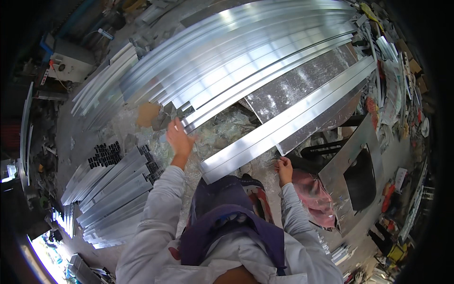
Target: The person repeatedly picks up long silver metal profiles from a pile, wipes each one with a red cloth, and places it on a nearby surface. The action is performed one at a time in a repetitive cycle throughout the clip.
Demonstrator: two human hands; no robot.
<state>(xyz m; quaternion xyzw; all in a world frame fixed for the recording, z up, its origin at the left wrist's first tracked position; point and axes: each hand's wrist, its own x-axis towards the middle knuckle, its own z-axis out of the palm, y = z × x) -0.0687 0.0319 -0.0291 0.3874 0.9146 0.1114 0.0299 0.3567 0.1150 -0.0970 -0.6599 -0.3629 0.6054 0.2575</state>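
Big fan of long metal strips (246,52) covers the workbench (302,80); two paired strips (288,123) lie along its near edge, ends overhanging; left hand (178,138) lifts just beside the fan's near ends, fingers apart, gripping nothing; right hand (284,169) sits under the pair's edge, fingers curled together, grip unclear.

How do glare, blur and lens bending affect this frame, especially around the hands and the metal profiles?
Head view: strong glare whitens the long aluminium profiles; fisheye bends their straight edges into arcs; the left hand is slightly motion-blurred, the right hand sharper; the rim falls into black vignette.
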